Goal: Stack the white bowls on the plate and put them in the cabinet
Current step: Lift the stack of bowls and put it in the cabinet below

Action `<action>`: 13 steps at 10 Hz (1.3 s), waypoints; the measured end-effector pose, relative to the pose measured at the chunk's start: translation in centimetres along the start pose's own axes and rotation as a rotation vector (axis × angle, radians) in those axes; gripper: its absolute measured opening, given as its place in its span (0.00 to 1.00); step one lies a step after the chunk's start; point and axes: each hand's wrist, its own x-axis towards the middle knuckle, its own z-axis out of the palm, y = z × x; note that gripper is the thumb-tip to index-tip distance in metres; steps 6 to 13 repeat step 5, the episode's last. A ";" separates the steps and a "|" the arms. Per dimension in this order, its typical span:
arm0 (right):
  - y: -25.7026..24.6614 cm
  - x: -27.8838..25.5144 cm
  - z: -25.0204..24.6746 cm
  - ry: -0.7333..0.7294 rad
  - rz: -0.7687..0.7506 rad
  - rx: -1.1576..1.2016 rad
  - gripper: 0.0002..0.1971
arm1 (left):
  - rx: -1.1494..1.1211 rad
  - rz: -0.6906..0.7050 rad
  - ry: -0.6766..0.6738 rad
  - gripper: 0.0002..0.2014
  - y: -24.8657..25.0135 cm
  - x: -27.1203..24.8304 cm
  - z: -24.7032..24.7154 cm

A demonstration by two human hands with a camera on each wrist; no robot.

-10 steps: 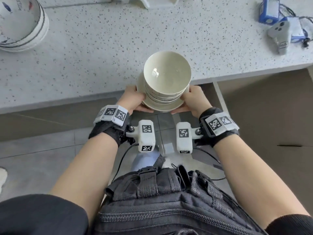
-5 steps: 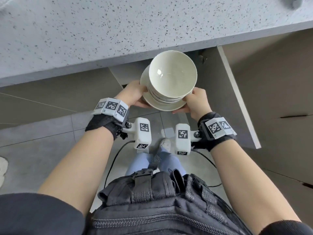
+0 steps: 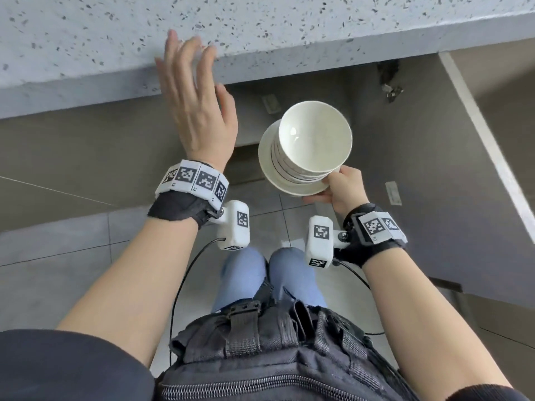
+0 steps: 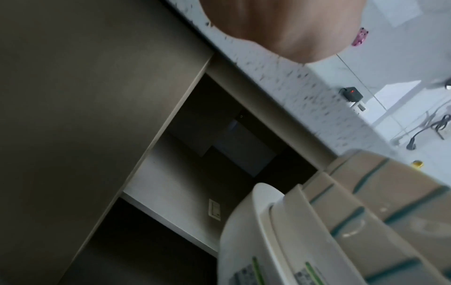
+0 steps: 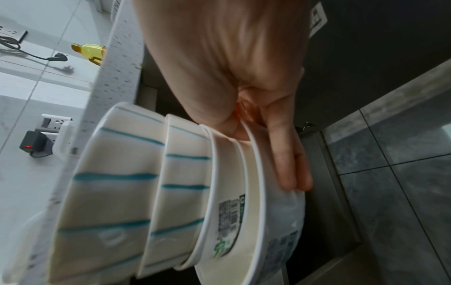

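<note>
Right grip (image 3: 344, 189) pinching plate (image 3: 267, 166) rim, bowls (image 3: 315, 137) stacked upright (mouths up), left grip (image 3: 199, 111) released

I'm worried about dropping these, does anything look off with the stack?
Yes: only the right hand holds the plate, pinching one edge, so the bowls sit off to one side. The left hand is raised, open.

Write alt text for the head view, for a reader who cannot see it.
The right hand alone holds a plate stacked with white bowls before an open cabinet under a speckled counter. The left hand is raised, open, fingers spread, near the counter edge.
</note>
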 end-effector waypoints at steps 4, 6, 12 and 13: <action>0.2 13.6 4.5 -0.081 -0.090 0.014 0.14 | 0.248 0.153 0.399 0.22 -3.8 0.1 8.2; -0.6 15.9 5.8 -0.087 -0.092 0.014 0.11 | 0.226 0.159 0.414 0.23 -4.1 0.5 9.2; -0.6 15.9 5.8 -0.087 -0.092 0.014 0.11 | 0.226 0.159 0.414 0.23 -4.1 0.5 9.2; -0.6 15.9 5.8 -0.087 -0.092 0.014 0.11 | 0.226 0.159 0.414 0.23 -4.1 0.5 9.2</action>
